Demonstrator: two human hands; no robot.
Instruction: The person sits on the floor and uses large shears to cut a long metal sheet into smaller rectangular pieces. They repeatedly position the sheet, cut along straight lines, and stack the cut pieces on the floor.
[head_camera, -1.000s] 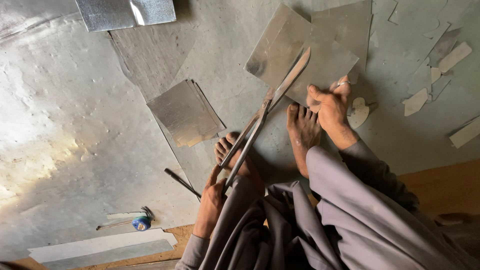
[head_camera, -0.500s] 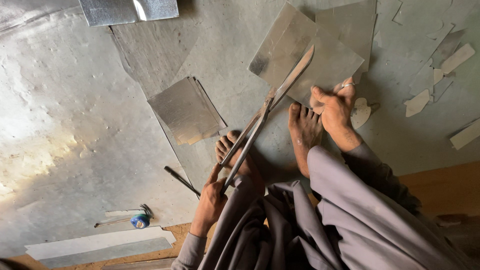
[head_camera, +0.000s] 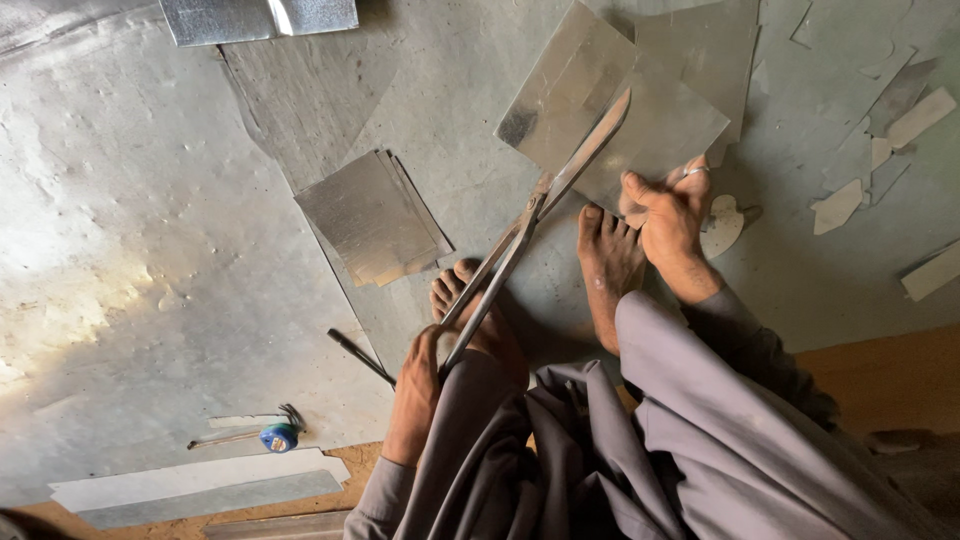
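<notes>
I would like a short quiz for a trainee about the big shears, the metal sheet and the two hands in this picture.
1. True or false: the right hand grips the metal sheet.
2. Which hand holds the handles of the shears? A) left hand B) right hand C) neither
3. What lies left of the shears on the floor?

Key
1. True.
2. A.
3. A stack of small sheets.

- loose grey-mauve garment, long sleeves reaching both wrists, cloth falling in deep folds
- bare feet
- a ring on one of the right hand (head_camera: 668, 215) fingers (head_camera: 694, 172)
</notes>
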